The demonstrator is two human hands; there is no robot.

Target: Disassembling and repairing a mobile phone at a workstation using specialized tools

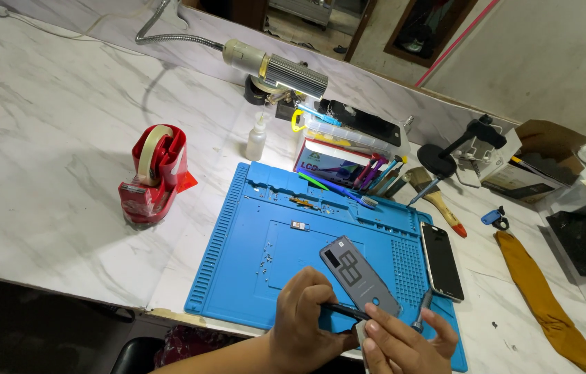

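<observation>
Both hands work over the near edge of a blue mat (pixel 251 263) that lies on a white marble table (pixel 50 159). The left hand (pixel 307 325) is clenched around a thin black tool (pixel 345 311), whose tip points toward the near end of a grey phone back (pixel 360 275). The right hand (pixel 407 339) grasps that near end of the phone back, fingers (pixel 383 329) pressed against its lower edge. The phone back lies tilted across the mat near the mat's near right corner, camera cutout toward the far side. A screwdriver (pixel 421 312) stands just beside the right hand.

A dark phone (pixel 442 260) rests along the mat's right edge. Small screws (pixel 265 260) are scattered at the middle of the mat, and a tiny metal part (pixel 299 226) lies beyond them. At the mat's far edge lie a green stick (pixel 313 181) and a toothbrush (pixel 348 194). Beyond the far edge stand a box of tools (pixel 345 149), a small squeeze bottle (pixel 256 142) and a lamp (pixel 286 69). A red tape dispenser (pixel 154 173) sits left of the mat. A paintbrush (pixel 438 197) and a mustard cloth (pixel 542 298) lie to the right.
</observation>
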